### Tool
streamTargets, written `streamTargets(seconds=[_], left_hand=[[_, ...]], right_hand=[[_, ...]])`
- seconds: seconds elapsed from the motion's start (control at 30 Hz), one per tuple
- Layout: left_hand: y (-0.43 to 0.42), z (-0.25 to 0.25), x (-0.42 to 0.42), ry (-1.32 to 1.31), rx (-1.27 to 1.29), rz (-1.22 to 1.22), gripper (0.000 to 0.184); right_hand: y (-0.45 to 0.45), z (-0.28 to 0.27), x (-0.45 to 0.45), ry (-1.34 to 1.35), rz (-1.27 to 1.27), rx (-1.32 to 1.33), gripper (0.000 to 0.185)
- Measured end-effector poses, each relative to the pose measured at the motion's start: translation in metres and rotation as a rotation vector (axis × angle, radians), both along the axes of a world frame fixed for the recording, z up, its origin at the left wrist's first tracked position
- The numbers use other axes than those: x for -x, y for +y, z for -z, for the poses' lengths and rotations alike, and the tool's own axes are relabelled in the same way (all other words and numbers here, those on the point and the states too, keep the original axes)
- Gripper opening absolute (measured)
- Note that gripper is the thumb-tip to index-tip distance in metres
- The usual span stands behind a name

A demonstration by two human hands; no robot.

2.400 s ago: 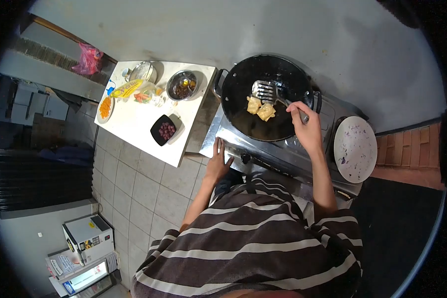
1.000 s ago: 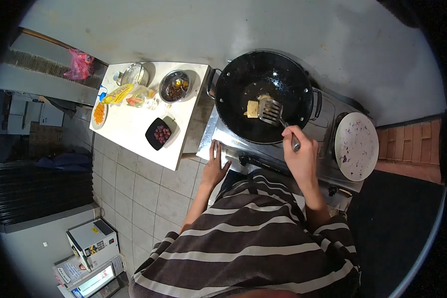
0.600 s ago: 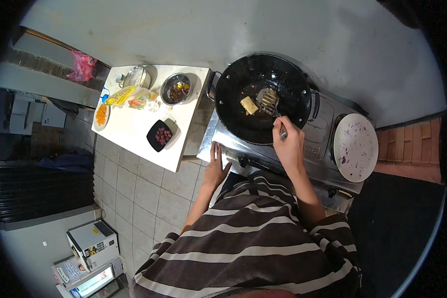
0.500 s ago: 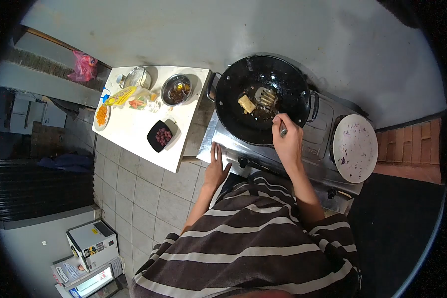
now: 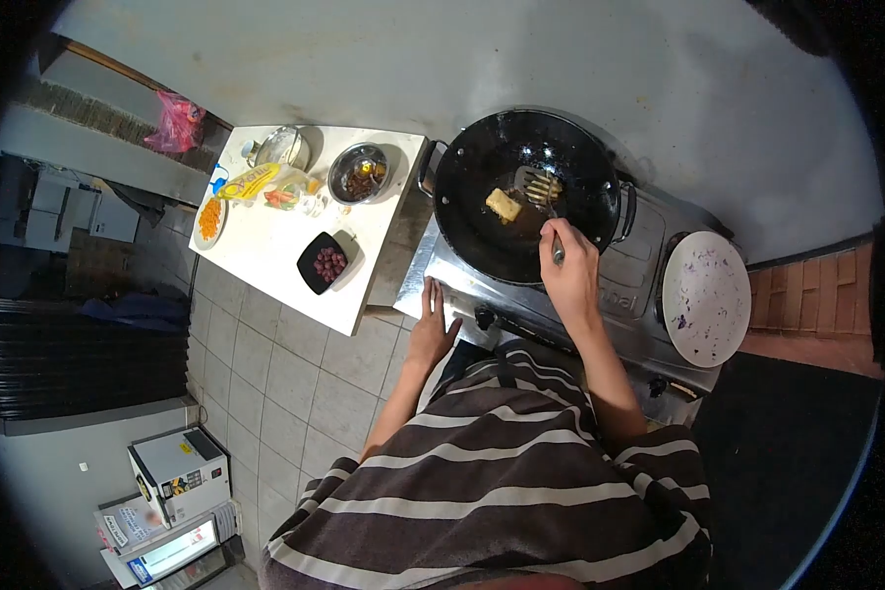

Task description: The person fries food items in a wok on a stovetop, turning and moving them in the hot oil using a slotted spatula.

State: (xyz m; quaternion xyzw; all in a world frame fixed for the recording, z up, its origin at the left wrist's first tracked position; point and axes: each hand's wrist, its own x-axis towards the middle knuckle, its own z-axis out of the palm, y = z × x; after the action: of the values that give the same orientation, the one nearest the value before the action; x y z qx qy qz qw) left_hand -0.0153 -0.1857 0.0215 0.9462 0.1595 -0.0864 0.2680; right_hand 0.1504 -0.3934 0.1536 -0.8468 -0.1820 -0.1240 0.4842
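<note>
Golden blocky food (image 5: pixel 502 205) beside the slotted metal spatula (image 5: pixel 527 177)! Right hand (image 5: pixel 572 270) clamps its handle; left hand (image 5: pixel 430 336), thumb apart, rests near the silver metal stove's (image 5: pixel 446 264) front-left corner. Best slide low.

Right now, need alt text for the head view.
A person's right hand holds a slotted metal spatula inside a black wok on a steel stove, beside a golden piece of food. The left hand is at the stove's front-left corner. A white table stands left; a purple-flecked white plate sits right.
</note>
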Motion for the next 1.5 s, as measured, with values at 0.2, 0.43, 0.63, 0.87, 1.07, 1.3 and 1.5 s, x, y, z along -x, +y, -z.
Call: streamTargets(seconds=[0.2,0.43,0.63,0.87,1.07,1.3,1.5], left_hand=[[0.006,0.012,0.003,-0.084,-0.045,0.043,0.096],[0.004,0.013,0.003,-0.071,-0.06,0.043,0.098],[0.006,0.009,0.003,-0.049,-0.039,0.039,0.099],[0.003,0.003,0.001,-0.039,-0.022,0.021,0.097],[0.003,0.004,0.002,-0.026,-0.005,0.01,0.096],[0.004,0.002,0.001,-0.007,-0.01,0.02,0.095],[0.002,-0.004,-0.002,0.009,-0.017,0.01,0.094]], right_hand=[[-0.006,0.004,-0.005,0.004,-0.027,-0.087,0.011],[-0.017,-0.001,-0.004,0.164,0.081,-0.122,0.016],[-0.015,0.013,-0.011,0.321,0.084,-0.262,0.019],[-0.023,-0.014,-0.001,0.495,0.052,-0.363,0.019],[-0.025,-0.026,0.013,0.452,-0.024,-0.316,0.019],[-0.028,-0.023,0.011,0.426,-0.027,-0.268,0.016],[-0.037,-0.047,-0.002,0.115,0.119,-0.05,0.01]])
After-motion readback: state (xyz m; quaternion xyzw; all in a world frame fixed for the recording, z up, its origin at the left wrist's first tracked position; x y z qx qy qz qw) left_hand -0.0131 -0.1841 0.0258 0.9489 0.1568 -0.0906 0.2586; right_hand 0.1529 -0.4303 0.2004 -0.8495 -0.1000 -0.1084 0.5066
